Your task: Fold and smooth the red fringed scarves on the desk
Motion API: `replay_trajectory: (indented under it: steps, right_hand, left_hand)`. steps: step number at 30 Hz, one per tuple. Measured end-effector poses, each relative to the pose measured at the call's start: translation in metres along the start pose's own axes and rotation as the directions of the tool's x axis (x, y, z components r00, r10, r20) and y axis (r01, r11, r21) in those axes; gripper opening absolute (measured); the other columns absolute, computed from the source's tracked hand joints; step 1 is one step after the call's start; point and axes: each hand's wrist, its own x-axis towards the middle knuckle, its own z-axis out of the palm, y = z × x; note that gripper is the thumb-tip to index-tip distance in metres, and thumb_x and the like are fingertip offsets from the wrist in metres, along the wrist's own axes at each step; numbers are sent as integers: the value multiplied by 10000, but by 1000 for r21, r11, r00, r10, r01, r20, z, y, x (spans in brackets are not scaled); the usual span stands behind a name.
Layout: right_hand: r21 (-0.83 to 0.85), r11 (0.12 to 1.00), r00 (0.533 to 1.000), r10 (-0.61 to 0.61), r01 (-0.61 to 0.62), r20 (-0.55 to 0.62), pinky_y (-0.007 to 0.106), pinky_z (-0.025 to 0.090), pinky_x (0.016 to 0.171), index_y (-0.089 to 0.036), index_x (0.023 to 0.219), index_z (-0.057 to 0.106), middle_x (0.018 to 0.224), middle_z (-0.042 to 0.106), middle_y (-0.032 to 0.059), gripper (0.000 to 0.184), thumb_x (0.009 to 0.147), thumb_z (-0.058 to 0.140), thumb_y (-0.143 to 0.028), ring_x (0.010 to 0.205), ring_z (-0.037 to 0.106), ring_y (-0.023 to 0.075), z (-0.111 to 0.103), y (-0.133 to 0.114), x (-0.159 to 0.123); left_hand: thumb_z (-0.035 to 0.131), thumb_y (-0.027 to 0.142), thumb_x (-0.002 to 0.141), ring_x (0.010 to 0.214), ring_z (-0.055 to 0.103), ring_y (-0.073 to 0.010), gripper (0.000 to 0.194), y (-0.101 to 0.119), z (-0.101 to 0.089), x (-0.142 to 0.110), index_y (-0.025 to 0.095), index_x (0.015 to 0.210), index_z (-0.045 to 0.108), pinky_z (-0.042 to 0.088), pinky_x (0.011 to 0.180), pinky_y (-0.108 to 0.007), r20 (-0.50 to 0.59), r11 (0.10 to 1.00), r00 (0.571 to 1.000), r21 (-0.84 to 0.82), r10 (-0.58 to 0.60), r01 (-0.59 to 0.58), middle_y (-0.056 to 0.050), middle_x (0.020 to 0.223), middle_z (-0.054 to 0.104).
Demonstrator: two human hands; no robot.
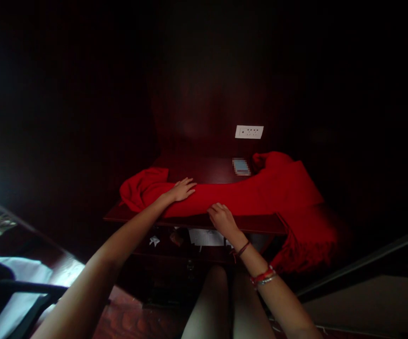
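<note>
A long red scarf (239, 195) with a fringed end lies across the dark wooden shelf, folded lengthwise into a band. Its left end is bunched up, and the fringed right end hangs over the shelf's edge. My left hand (183, 189) rests flat on the band, left of its middle, with the fingers spread. At the scarf's near edge, just right of centre, my right hand (222, 219) has its fingers curled down and closed on the cloth. The fingertips of that hand are partly hidden.
Behind the scarf lies a blurred phone-like item (241, 166), below a white socket panel (249, 132) on the dark back wall. Under the shelf (119, 214) is an open compartment with papers (207, 237) and small items. A dark chair-like frame (30, 287) stands at lower left.
</note>
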Motion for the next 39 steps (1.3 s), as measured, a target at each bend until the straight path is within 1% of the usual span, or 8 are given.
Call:
replay_trajectory:
  steps: [7,11,16,19,24,31,36,39]
  right_hand:
    - [-91,996,998,4,3,67,273,359,669,-168,808,550,805,536,67,128,769,435,-127,768,458,166,0,-5,5]
    - [-95,995,997,-23,30,77,268,369,644,-169,816,538,798,528,63,127,777,422,-135,753,466,165,-1,-7,6]
    - [-46,994,994,105,-103,45,240,383,612,-198,969,503,814,513,58,234,809,340,-145,708,489,140,-9,-4,4]
    - [121,960,960,264,-252,-93,227,394,637,-193,1050,475,858,512,64,300,805,311,-138,730,501,132,-16,5,2]
    - [618,742,786,535,-261,-310,211,417,606,-171,954,533,743,514,27,316,775,278,-122,622,521,96,-33,38,2]
    - [946,309,636,751,-97,-180,192,409,456,-155,823,501,579,551,-15,199,730,336,-217,445,525,78,-80,109,-16]
    - [941,324,476,846,-96,-242,210,418,470,-154,784,515,562,557,-15,192,706,389,-277,471,532,93,-112,164,-50]
    - [895,384,342,892,-226,-296,229,418,465,-152,758,529,603,548,-7,220,694,406,-322,480,515,100,-115,200,-71]
  left_hand:
    - [569,301,611,905,494,-205,327,0,-13,56,160,905,572,344,787,-275,147,977,986,-186,-74,101,-71,958,567]
    - [553,296,590,644,518,-136,157,-6,-22,66,164,668,590,379,620,-213,255,949,967,-296,-29,106,14,647,583]
    - [536,306,599,686,519,-120,222,-2,-38,66,160,759,581,379,624,-197,243,878,969,-472,48,75,4,733,597]
    - [560,297,599,707,526,-119,306,10,-50,69,155,870,543,387,635,-215,139,706,989,-706,57,59,-17,791,595]
    - [592,232,608,647,529,-102,330,51,-77,92,145,916,510,400,618,-235,15,433,996,-901,88,-25,-13,763,580]
    - [576,194,632,690,530,-109,318,138,-106,160,131,941,539,396,688,-266,-110,393,976,-902,187,-177,-31,802,590]
    - [531,155,644,702,529,-129,270,217,-103,213,122,907,585,390,702,-280,-170,455,944,-843,283,-288,-36,791,599]
    - [508,129,649,688,533,-137,282,261,-88,242,126,919,591,401,685,-289,-145,495,940,-819,308,-289,-38,781,608]
